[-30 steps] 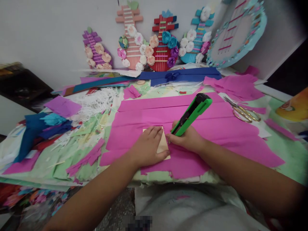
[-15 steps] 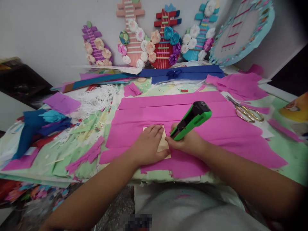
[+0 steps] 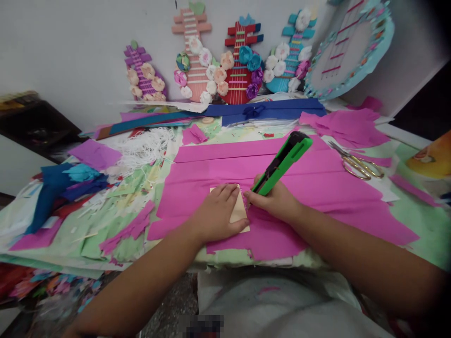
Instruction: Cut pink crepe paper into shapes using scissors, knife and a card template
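My left hand [image 3: 221,211] lies flat with its fingers stretched out, pressing a small cream card [image 3: 240,209] onto a wide sheet of pink crepe paper [image 3: 218,168]. In my right hand [image 3: 273,202] is a green and black box cutter [image 3: 283,162], gripped low and tilted, its body leaning up to the right. The cutter's lower end is beside the card's right edge. My fingers hide the blade. The pink sheet shows creases and has ragged lower edges.
Gold-handled scissors [image 3: 359,164] lie at the right. White string [image 3: 151,150] is heaped at the left, near pink scraps [image 3: 128,230] and blue paper [image 3: 49,192]. Several flower-covered paper guitars [image 3: 239,70] lean on the wall behind a dark blue strip [image 3: 275,110].
My right hand with the box cutter has moved slightly up and away along the card's right edge. The left hand and card stay in place; the view has shifted slightly.
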A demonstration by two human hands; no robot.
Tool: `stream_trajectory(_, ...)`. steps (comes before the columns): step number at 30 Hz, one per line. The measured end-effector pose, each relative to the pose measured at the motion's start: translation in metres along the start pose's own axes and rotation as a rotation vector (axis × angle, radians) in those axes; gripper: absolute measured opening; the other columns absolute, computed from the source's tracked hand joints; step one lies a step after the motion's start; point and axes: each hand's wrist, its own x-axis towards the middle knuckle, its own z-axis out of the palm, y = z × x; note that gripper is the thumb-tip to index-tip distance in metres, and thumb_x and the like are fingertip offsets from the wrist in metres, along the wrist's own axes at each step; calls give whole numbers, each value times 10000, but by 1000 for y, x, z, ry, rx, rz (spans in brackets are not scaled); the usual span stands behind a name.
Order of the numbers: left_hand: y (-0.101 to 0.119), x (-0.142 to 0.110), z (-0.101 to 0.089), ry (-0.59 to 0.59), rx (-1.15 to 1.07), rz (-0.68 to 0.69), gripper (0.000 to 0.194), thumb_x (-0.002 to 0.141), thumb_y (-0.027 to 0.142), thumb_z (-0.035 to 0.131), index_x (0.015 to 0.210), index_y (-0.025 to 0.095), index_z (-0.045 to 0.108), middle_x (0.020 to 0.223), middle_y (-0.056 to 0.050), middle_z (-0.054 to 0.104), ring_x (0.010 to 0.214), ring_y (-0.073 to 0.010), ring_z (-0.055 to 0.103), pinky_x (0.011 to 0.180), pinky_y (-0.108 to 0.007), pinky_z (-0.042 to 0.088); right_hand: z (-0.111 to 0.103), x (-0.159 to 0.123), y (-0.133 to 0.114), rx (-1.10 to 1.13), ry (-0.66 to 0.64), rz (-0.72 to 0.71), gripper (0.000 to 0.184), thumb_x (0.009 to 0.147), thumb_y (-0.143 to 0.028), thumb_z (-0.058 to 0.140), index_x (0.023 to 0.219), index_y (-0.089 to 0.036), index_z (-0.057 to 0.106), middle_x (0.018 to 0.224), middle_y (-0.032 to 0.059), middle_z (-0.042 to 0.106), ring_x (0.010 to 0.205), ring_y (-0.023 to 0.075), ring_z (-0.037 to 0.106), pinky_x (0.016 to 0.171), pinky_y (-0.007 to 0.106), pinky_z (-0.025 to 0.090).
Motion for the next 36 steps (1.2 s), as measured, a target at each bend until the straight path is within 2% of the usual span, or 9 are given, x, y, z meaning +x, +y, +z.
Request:
stream_trajectory(8,0,1,-1,-20,2,-2,689,744,521,408,1249,58,343,1295,-160,357,1197,-269,274,994,-391,205,0,-1,1,-3,-77,20,284,678,-398,523,565,-179,384,502,-51,372,491,75,368,462,212,302)
stream_trajectory(17,-1,1,0,-36,21,-15,712,747,535,395,1261,47,331,1319,-162,324,1210,-288,254,999,-395,195,4,-5,1,-66,-127,-31,188,638,-256,540,560,-182,386,482,-57,389,465,66,348,447,204,282)
stream_trajectory(20,0,0,0,-39,15,-18,706,751,532,389,1259,45,334,1312,-162,336,1207,-281,259,998,-390,199,3,-3,1,-60,-127,-10,220,653,-295,543,564,-184,375,481,-58,374,468,69,349,449,207,286)
stream_trajectory(25,0,0,-1,-23,10,-10,699,746,537,393,1258,65,336,1304,-149,350,1198,-272,270,995,-392,205,0,0,0,26,-30,28,269,678,-382,531,582,-184,377,519,-47,393,513,84,393,491,219,333)
stream_trajectory(36,-2,0,1,-11,25,0,708,741,532,404,1252,47,341,1295,-159,357,1192,-275,278,998,-388,201,2,-2,2,-29,-91,23,255,676,-359,517,558,-182,377,490,-51,363,487,76,363,458,211,292)
